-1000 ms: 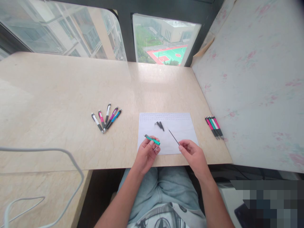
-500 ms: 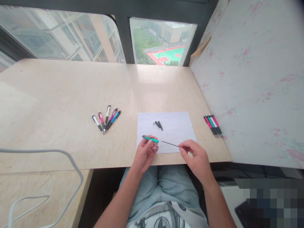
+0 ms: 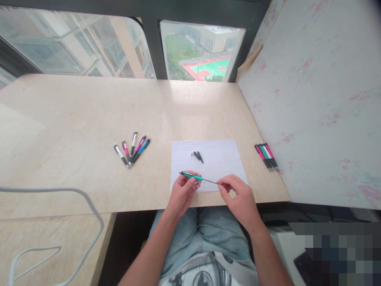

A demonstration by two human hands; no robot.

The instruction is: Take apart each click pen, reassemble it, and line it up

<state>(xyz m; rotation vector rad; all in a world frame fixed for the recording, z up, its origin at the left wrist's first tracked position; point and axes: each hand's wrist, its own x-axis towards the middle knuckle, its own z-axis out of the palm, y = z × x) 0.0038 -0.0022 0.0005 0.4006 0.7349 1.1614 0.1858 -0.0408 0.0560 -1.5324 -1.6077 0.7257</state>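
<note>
The table top [image 3: 89, 119] looks like polished pale stone, smooth and glossy enough to mirror daylight at its far edge, while the white paper sheet [image 3: 223, 163] on it is matt. The green pen barrel [image 3: 190, 175] in the left hand [image 3: 181, 192] and the fanned pens [image 3: 132, 149] to the left look like smooth, faintly shiny plastic with duller black grips; the thin dark refill [image 3: 210, 181] in the right hand [image 3: 238, 196] is smooth, its material unclear. The wall [image 3: 312, 99] on the right is matt and blotched, and the near trousers [image 3: 205, 234] are faded denim cloth.
</note>
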